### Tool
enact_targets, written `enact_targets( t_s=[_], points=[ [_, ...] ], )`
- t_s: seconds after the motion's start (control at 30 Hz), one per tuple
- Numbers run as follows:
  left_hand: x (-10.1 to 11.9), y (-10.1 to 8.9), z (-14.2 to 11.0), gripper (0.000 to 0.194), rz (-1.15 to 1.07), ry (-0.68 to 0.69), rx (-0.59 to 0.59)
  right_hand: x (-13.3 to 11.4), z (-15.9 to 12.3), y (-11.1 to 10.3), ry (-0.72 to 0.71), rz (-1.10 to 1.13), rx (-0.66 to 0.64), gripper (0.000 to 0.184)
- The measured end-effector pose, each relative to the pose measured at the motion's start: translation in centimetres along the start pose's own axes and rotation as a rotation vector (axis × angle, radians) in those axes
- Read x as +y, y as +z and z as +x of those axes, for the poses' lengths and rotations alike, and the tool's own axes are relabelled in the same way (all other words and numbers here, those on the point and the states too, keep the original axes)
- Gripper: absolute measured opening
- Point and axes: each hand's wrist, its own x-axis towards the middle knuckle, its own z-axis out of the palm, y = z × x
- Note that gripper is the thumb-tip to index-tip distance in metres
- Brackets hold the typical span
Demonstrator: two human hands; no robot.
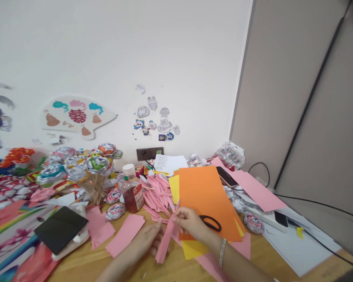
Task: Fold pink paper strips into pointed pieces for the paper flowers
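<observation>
My right hand, with a silver bracelet at the wrist, pinches the top of a bundle of pink paper strips above the wooden table. My left hand lies beside the strips at their left, fingers curled against them. A loose heap of several more pink strips sits just behind. An orange sheet lies to the right, over yellow paper, with black-handled scissors on it near my right hand.
A bottle of red liquid stands left of the strips beside paper roses on sticks. A dark tablet and pink paper pieces lie at the left. A phone, pink sheets, white papers and cables fill the right.
</observation>
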Motion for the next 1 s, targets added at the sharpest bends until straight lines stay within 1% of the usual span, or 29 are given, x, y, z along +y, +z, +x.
enact_targets(
  t_s=[0.1,0.13,0.23,0.33,0.43,0.53,0.7,0.87,1.0],
  points=[
    [0.0,0.6,0.2,0.041,-0.052,0.020,-0.110,-0.4,-0.2,0.8,0.004,0.073,-0.051,0.034],
    [0.0,0.7,0.3,0.041,-0.063,0.021,-0.119,-0.5,-0.2,1.0,0.001,0.107,-0.051,0.034],
    [-0.3,0.8,0.8,0.039,-0.076,0.042,-0.060,-0.7,-0.2,1.3,-0.005,0.213,-0.020,0.035],
    [-0.6,0.6,1.2,0.036,-0.022,0.121,0.012,-0.6,-0.3,1.5,0.017,0.287,-0.042,0.035],
    [-0.7,0.6,1.4,0.033,0.039,0.214,0.104,-0.6,-0.3,1.7,0.030,0.283,-0.089,0.034],
    [-0.5,0.9,1.1,0.031,0.093,0.274,0.176,-0.8,-0.4,1.8,0.005,0.270,-0.103,0.035],
    [0.4,1.3,0.4,0.028,0.185,0.316,0.185,-1.2,-0.5,1.7,-0.015,0.259,-0.097,0.035],
    [0.6,1.2,0.2,0.022,0.281,0.343,0.212,-1.5,-0.6,1.7,-0.011,0.219,-0.063,0.035],
    [0.8,1.4,0.1,0.024,0.274,0.349,0.203,-1.1,-0.4,1.6,-0.006,0.213,-0.047,0.033]
  ],
)
